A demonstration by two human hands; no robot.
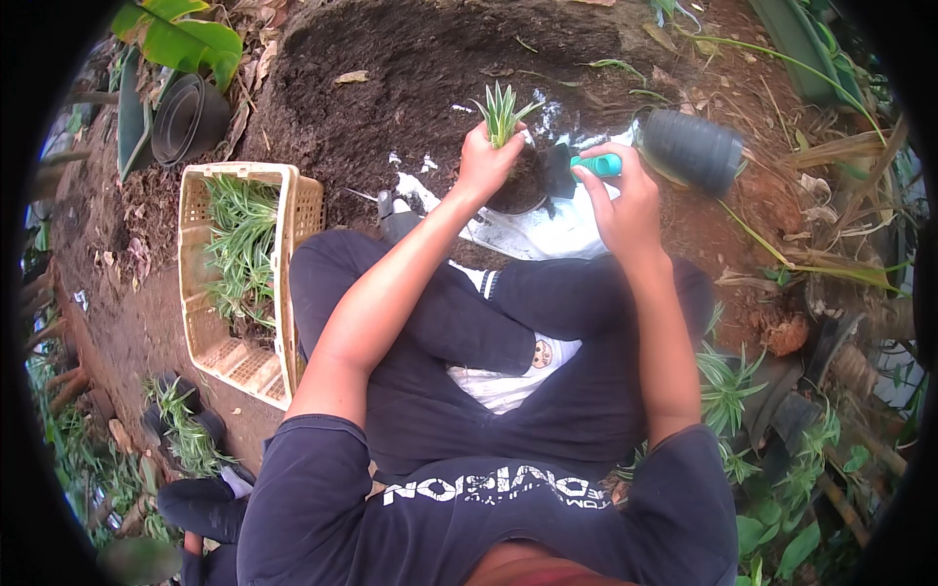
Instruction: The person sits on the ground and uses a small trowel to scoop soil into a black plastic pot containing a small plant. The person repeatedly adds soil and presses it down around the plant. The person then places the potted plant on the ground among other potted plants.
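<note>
My left hand [486, 164] is closed round the base of a small spider plant [501, 115] with green-and-white striped leaves. It holds the plant upright over a dark, soil-filled pot [523, 184], partly hidden by the hand. Close by on the right, my right hand [625, 200] grips a small trowel by its turquoise handle [598, 166]. The trowel's dark blade [560, 174] points left, at the pot's side. Under the pot lies a white sheet [562, 234] dusted with soil, in front of my crossed legs.
A cream plastic basket [290, 264] on its side at the left holds several spider plants [244, 239]. A stack of black pots [691, 151] lies right of my hands. Dark soil [410, 59] is heaped beyond them. More black pots [191, 119] lie far left; another person's leg [200, 508] shows lower left.
</note>
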